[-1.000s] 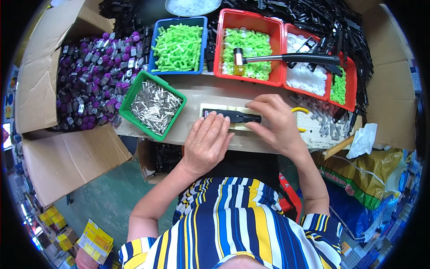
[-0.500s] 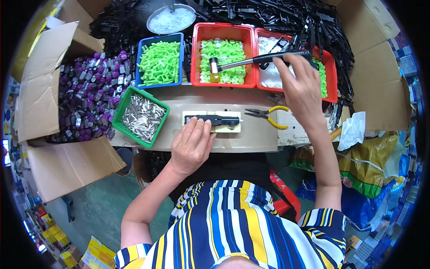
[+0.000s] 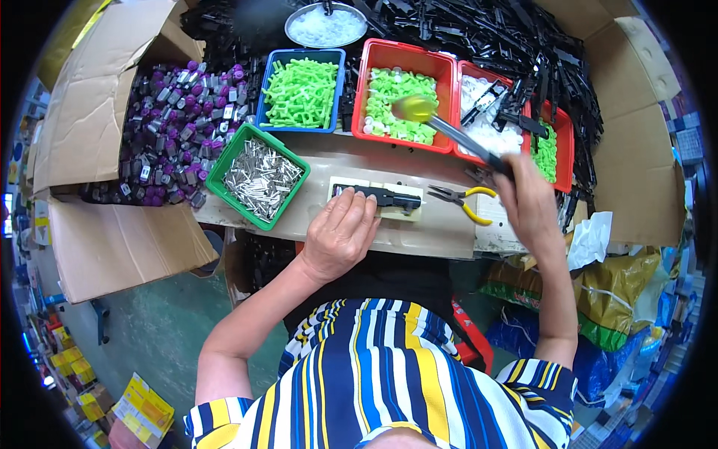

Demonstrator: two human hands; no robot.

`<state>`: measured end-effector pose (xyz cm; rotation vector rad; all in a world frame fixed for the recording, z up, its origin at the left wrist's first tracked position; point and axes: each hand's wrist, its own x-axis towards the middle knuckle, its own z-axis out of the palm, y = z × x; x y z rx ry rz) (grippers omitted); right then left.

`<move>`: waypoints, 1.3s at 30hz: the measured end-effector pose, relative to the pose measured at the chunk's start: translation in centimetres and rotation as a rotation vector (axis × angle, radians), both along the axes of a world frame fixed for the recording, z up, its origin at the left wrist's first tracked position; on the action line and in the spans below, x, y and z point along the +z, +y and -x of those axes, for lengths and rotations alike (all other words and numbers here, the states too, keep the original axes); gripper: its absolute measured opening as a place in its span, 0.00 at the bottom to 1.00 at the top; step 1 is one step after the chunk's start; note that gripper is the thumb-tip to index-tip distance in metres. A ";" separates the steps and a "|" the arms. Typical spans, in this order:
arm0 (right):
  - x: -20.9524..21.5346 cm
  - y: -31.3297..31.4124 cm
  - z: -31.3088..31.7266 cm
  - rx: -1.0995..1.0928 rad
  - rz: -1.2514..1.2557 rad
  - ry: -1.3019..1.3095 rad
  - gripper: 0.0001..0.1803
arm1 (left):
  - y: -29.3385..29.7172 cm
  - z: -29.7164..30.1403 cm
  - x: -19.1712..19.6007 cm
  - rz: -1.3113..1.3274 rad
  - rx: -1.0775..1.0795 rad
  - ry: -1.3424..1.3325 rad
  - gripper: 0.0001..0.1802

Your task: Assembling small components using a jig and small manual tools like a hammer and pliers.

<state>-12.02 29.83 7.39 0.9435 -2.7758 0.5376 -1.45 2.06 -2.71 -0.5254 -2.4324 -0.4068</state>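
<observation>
My right hand (image 3: 535,206) is closed round the dark grip of a hammer (image 3: 470,146). The hammer's yellow-tipped head, smeared by motion, hangs over the red bin of green pieces. With fingertips together, my left hand (image 3: 340,236) presses a black plastic part (image 3: 385,197) down on a cream block (image 3: 412,215). The part lies lengthwise across the block, its left end partly covered by my fingers. To the right of the block, yellow-handled pliers (image 3: 479,206) lie on the work surface with their jaws toward the part.
A green bin (image 3: 218,179) of metal pins stands left of the block. Behind are a blue bin (image 3: 262,123) of green sticks, red bins (image 3: 374,52), a bowl (image 3: 364,34) of clear bits and heaped black parts (image 3: 449,19). A carton (image 3: 82,142) holds purple-and-grey pieces at left.
My right hand has come down and nearer to me, and the hammer now slants more steeply. My left hand stays on the black part. The whole view has shifted slightly.
</observation>
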 end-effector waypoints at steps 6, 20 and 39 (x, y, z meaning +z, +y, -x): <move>-2.2 2.1 -6.7 -0.036 0.028 -0.392 0.13 | 0.1 0.3 -0.4 0.018 -0.004 0.040 0.18; -4.2 1.4 -8.3 0.000 -0.233 -0.387 0.15 | 0.4 -0.2 0.3 0.049 0.007 -0.021 0.23; -2.4 -2.2 -5.5 0.145 -0.220 -0.219 0.13 | 2.9 -1.2 -0.4 0.095 0.039 -0.060 0.27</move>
